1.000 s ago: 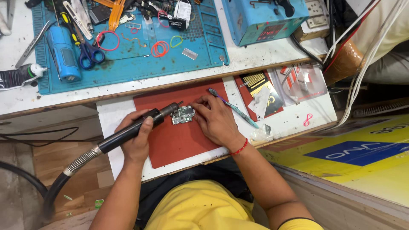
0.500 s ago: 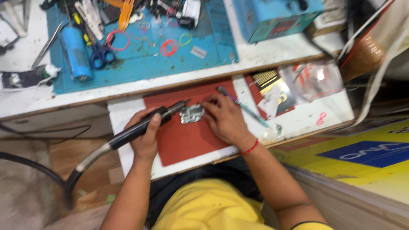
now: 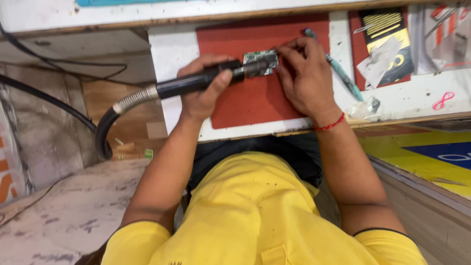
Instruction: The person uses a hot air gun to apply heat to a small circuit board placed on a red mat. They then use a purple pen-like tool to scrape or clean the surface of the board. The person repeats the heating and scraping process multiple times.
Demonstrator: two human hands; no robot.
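Observation:
My left hand (image 3: 203,91) grips a black hot-air wand (image 3: 196,83) with a metal-sprung hose (image 3: 128,101); its nozzle points at a small circuit board (image 3: 261,60) lying on a red mat (image 3: 255,95). My right hand (image 3: 304,73) rests on the mat with its fingertips pressing the board's right edge. A red thread circles that wrist. A teal-handled tool (image 3: 338,73) lies on the mat just right of my right hand.
The white work shelf (image 3: 171,49) carries a black and gold packet (image 3: 387,44), paper scraps and a pink rubber band (image 3: 443,100) at the right. Black cables (image 3: 59,105) hang at the left. A yellow and blue board (image 3: 422,157) lies lower right.
The view has dropped and closed in, so the blue mat with tools left the frame. Both hands stay on the wand and the board, with the nozzle still at the board.

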